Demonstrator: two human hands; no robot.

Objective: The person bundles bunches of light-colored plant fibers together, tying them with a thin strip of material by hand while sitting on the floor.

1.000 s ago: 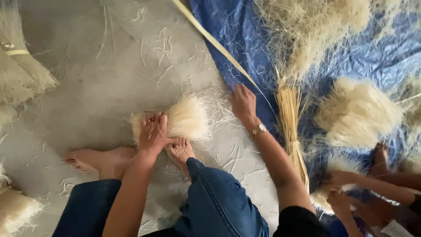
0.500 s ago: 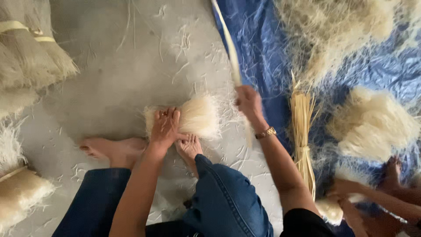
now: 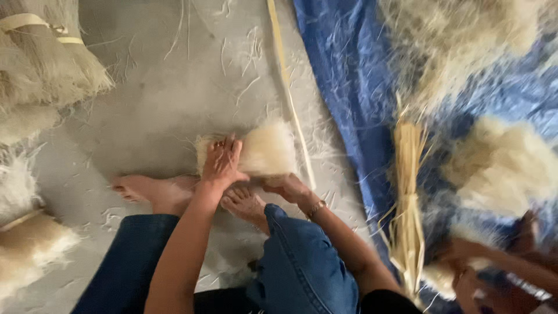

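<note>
Denim-blue trouser legs (image 3: pixel 302 261) fill the near edge of the view, the person sitting on a grey concrete floor (image 3: pixel 157 99) with two bare feet (image 3: pixel 154 192) drawn in close. Just beyond the feet lies a small pale fibre bundle (image 3: pixel 264 148), cream-coloured, short and fluffy, its strands fanned out loosely at the right end and gathered tighter at the left. The left hand (image 3: pixel 222 163) lies flat on top of the bundle's left part, fingers spread and pressing it down against the floor. The right hand (image 3: pixel 289 187), with a gold-coloured bracelet (image 3: pixel 316 208) at the wrist, rests at the bundle's near right edge; whether it pinches any strands cannot be told. A long thin yellow strip (image 3: pixel 288 87) runs from beside the bundle toward the far edge. To the right a blue tarp (image 3: pixel 354 87) covers the floor, carrying a tied sheaf of yellow straw (image 3: pixel 408 192) and several heaps of pale fibre (image 3: pixel 505 166). At the near right another person's hands (image 3: pixel 465 261) reach in, blurred. At the left edge lie larger fibre bundles (image 3: pixel 46 70) bound with pale bands (image 3: pixel 26 22), the farthest at the far left corner.
</note>
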